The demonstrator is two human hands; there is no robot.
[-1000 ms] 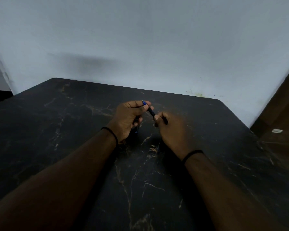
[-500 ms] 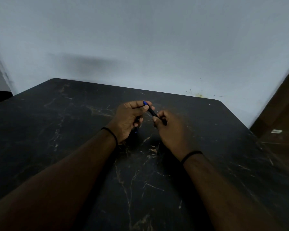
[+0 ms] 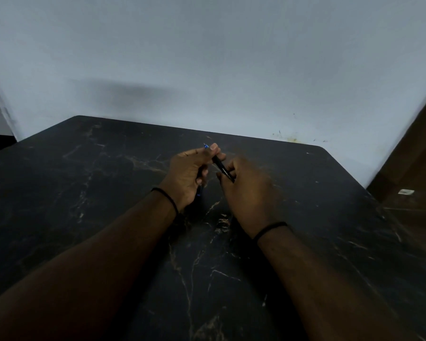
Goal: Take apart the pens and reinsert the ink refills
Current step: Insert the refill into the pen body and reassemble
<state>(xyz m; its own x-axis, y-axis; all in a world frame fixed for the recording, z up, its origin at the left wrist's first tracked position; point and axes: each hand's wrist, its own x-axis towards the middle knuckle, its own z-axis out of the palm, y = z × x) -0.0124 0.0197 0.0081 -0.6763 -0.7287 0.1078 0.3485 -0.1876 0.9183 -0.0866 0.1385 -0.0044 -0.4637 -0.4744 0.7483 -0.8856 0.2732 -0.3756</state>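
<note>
Above the middle of the dark marbled tabletop (image 3: 108, 193), nearer its far edge, the left hand (image 3: 187, 175) and right hand (image 3: 249, 190) each pinch one end of a slim black pen (image 3: 222, 168), probably light, stiff and slippery, its pale barrel print too blurred to read.

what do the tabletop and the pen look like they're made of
The black tabletop looks like marble or a marble-print laminate: pale tan veins cross a dull dark surface; which one cannot be told. The slim black pen, held between both hands, looks like smooth plastic with faint pale print and a blue tip.
</note>
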